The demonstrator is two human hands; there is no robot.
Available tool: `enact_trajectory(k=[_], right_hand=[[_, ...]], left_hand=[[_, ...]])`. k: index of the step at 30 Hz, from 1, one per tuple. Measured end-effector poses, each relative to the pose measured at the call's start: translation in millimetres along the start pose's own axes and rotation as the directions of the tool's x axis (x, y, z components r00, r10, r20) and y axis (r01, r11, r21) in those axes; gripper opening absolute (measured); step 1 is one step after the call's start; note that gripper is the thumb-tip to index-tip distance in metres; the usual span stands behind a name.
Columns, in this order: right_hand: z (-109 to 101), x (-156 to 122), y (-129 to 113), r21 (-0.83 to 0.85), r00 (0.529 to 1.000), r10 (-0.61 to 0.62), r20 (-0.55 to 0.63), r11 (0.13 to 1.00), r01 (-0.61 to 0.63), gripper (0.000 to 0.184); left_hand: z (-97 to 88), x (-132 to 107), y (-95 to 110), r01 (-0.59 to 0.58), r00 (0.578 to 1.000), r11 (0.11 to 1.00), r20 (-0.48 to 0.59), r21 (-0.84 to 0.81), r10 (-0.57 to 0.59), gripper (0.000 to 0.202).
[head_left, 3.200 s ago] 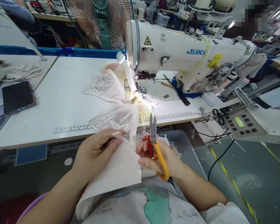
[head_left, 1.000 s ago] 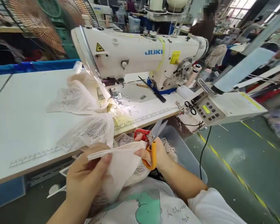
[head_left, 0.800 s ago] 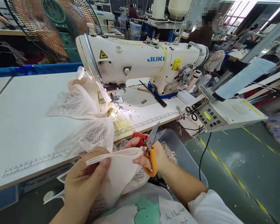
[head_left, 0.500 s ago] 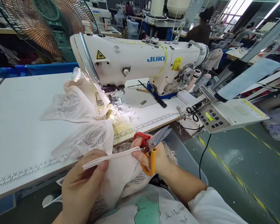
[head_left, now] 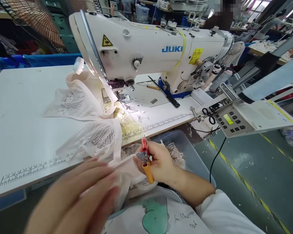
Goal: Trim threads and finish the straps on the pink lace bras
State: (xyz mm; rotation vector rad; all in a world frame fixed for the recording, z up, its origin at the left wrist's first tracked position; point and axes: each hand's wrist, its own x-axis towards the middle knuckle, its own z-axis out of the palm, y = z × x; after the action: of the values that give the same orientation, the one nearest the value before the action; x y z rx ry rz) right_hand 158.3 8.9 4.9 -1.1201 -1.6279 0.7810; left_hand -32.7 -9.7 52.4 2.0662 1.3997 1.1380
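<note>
My right hand (head_left: 161, 162) is closed around a pair of scissors (head_left: 148, 172) with red and orange handle grips. Its fingertips meet the edge of a white lace bra piece (head_left: 129, 169), which hangs over my lap. Close to the camera, my left hand (head_left: 80, 195) is smeared by motion in front of that fabric; whether it grips any of it is unclear. More of the white lace garment (head_left: 97, 139) lies on the table edge and runs up to the needle area of the white sewing machine (head_left: 146, 48).
A grey plastic bin (head_left: 197, 156) with lace pieces stands below the table's front edge. Black tweezers (head_left: 171, 99) lie on the white table (head_left: 26, 113). A control panel (head_left: 234, 122) juts out at right, a fan (head_left: 36, 22) stands behind, and a person (head_left: 222, 18) sits farther back.
My left hand has come away from the fabric edge it was pinching and moved nearer the camera. The scissors have turned in my right hand, blades no longer pointing up right. The view has shifted.
</note>
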Motion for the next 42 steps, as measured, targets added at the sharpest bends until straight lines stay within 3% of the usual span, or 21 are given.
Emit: enact_trajectory(k=[1,3,5,7,9,11,13,15,18,23,28,30,37,40,42], right_hand=[[1,0,0,0.004,1.000,-0.007,0.017,1.000,0.007,0.018],[4,-2,-1,0.010,1.000,-0.012,0.029,1.000,0.011,0.021],[5,-3,0,0.019,1.000,0.008,0.021,1.000,-0.008,0.022],[4,-6,2,0.048,0.998,0.053,0.039,0.997,-0.055,0.023],[1,-9,5,0.105,0.995,0.083,0.048,0.991,-0.088,0.023],[-2,-12,9,0.155,0.996,0.082,0.041,0.984,-0.087,0.022],[-6,-14,13,0.191,0.997,0.069,0.034,0.979,-0.075,0.024],[-8,-14,15,0.200,0.998,0.052,0.036,0.978,-0.058,0.024],[-13,-13,13,0.178,0.999,0.015,0.050,0.984,-0.024,0.021],[-20,-12,10,0.187,0.992,0.031,0.121,0.981,-0.054,0.019],[-20,-11,12,0.316,0.959,0.146,0.243,0.923,-0.221,0.019],[-20,-9,10,0.275,0.947,0.169,0.274,0.929,-0.246,0.014],[-23,-6,-14,0.095,0.990,0.008,0.142,0.995,-0.022,0.012],[-21,-12,-24,0.107,0.996,-0.018,0.083,0.994,0.009,0.015],[-20,-20,-30,0.152,0.997,0.020,0.080,0.988,-0.032,0.018]], left_hand=[[4.0,3,3,-0.117,0.991,0.992,0.073,0.050,0.113,0.029],[15.9,10,5,-0.341,0.923,0.918,0.256,0.200,0.287,0.018],[27.2,17,2,-0.370,0.889,0.895,0.375,0.250,0.262,0.019],[33.7,22,-4,-0.202,0.905,0.963,0.411,0.179,0.113,0.020],[35.9,23,-11,0.056,0.891,0.998,0.449,0.028,-0.063,0.019],[36.2,23,-15,0.315,0.825,0.938,0.529,-0.141,-0.198,0.021],[36.8,23,-17,0.497,0.753,0.824,0.608,-0.273,-0.252,0.023],[38.2,23,-17,0.598,0.709,0.718,0.652,-0.355,-0.268,0.024],[40.0,24,-15,0.684,0.683,0.590,0.662,-0.429,-0.310,0.025],[40.9,24,-18,0.734,0.657,0.498,0.667,-0.461,-0.352,0.025],[39.7,22,-20,0.694,0.689,0.527,0.665,-0.491,-0.287,0.024],[37.0,22,-17,0.671,0.700,0.563,0.662,-0.482,-0.268,0.024],[21.6,27,-3,0.558,0.752,0.744,0.603,-0.369,-0.265,0.029],[15.6,25,7,0.512,0.796,0.768,0.548,-0.385,-0.256,0.031],[13.4,21,15,0.516,0.803,0.742,0.545,-0.429,-0.243,0.030]])
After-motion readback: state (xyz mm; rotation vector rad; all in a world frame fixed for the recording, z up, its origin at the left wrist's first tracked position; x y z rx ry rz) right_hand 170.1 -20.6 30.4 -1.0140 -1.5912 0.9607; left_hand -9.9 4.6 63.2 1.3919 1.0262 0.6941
